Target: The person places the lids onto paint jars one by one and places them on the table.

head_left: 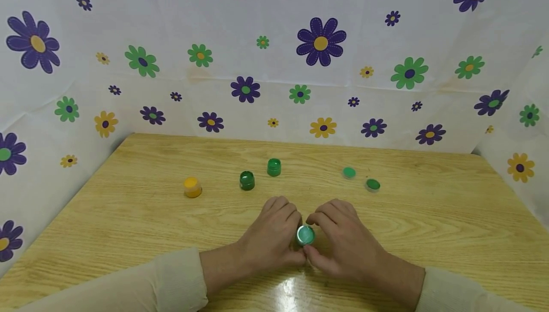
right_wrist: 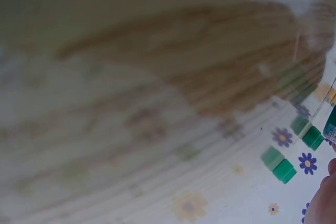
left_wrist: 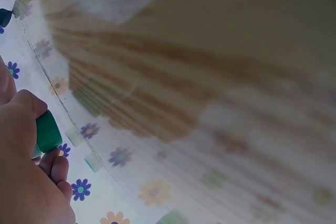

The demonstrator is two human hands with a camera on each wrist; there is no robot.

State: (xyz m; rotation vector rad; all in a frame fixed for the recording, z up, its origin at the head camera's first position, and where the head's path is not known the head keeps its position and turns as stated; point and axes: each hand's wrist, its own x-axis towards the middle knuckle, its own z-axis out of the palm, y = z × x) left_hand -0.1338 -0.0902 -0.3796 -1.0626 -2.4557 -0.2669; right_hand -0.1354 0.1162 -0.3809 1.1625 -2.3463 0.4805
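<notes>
In the head view a small green paint jar (head_left: 306, 235) stands between the two hands near the front of the table, its round teal top facing up. My left hand (head_left: 270, 236) grips it from the left side. The right hand (head_left: 345, 240) pinches its upper rim, thumb in front and curled index finger behind. Seen in the left wrist view, the green jar (left_wrist: 49, 131) sits between the thumb and fingers of the left hand (left_wrist: 21, 150). Only part of the right hand (right_wrist: 323, 200) shows in the right wrist view, below the cut-off jar (right_wrist: 331, 127).
Two uncapped green paint jars, a darker one (head_left: 247, 181) and a brighter one (head_left: 274, 167), stand beyond the hands. Farther left is an orange paint jar (head_left: 192, 187). Two green lids, one light (head_left: 349, 173) and one dark (head_left: 372, 185), lie at right. Flowered cloth (head_left: 274, 69) surrounds the wooden table (head_left: 429, 216).
</notes>
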